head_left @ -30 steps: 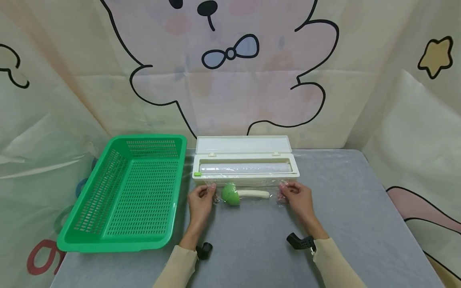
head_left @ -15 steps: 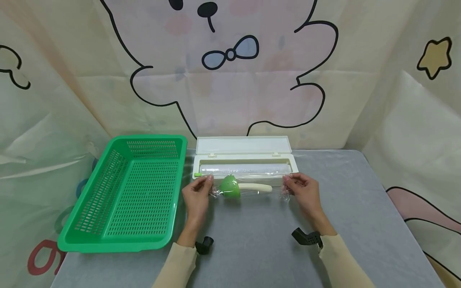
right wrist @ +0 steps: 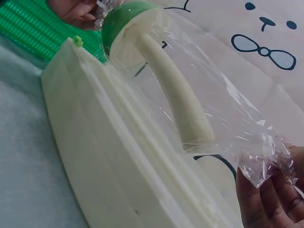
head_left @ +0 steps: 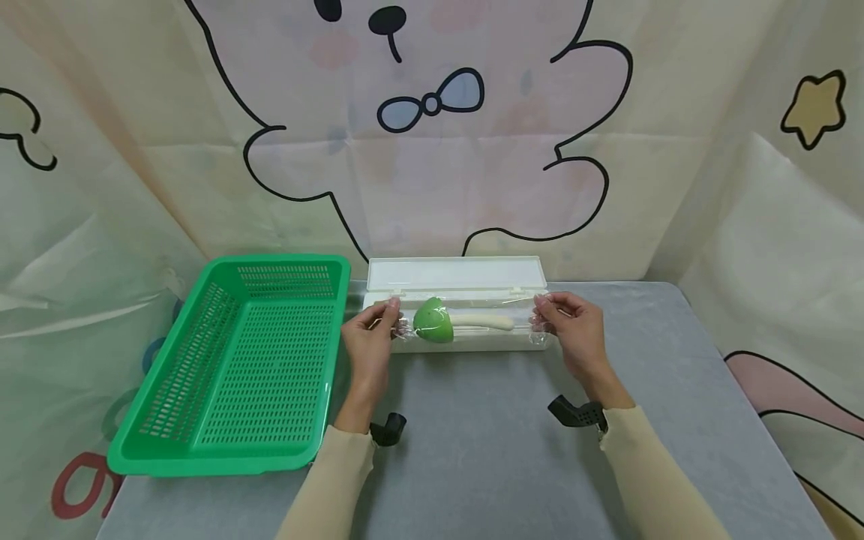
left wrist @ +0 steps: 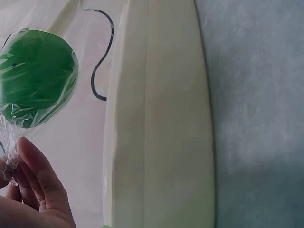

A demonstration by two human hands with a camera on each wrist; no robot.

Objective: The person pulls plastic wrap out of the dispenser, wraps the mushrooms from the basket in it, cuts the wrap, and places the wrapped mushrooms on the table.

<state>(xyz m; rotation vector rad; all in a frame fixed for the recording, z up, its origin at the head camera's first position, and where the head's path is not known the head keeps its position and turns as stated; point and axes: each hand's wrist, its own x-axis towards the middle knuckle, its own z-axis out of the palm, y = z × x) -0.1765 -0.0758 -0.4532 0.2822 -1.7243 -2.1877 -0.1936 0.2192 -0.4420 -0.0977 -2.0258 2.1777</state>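
Note:
A toy mushroom with a green cap [head_left: 433,321] and a pale, slightly bent stem [right wrist: 173,90] lies inside clear cling film. My left hand [head_left: 368,341] pinches the gathered film just past the cap. At the stem's end, my right hand [head_left: 577,335] pinches the other bunched end of the cling film [right wrist: 259,164]. Between them the mushroom hangs level, raised in front of a white cling film dispenser box [head_left: 466,343]. The dispenser's lid [head_left: 457,274] stands open at the back. The mushroom and film hide much of the roll inside.
To the left stands a green perforated plastic basket [head_left: 259,375], its right wall near my left forearm. A grey cloth covers the table [head_left: 486,450]. Behind it hangs a printed curtain [head_left: 432,180], with more fabric at both sides.
Both hands have lifted the wrapped mushroom from near the table, up and away from me, so it now overlaps the dispenser. The film ends stay pinched. The basket and dispenser have not moved.

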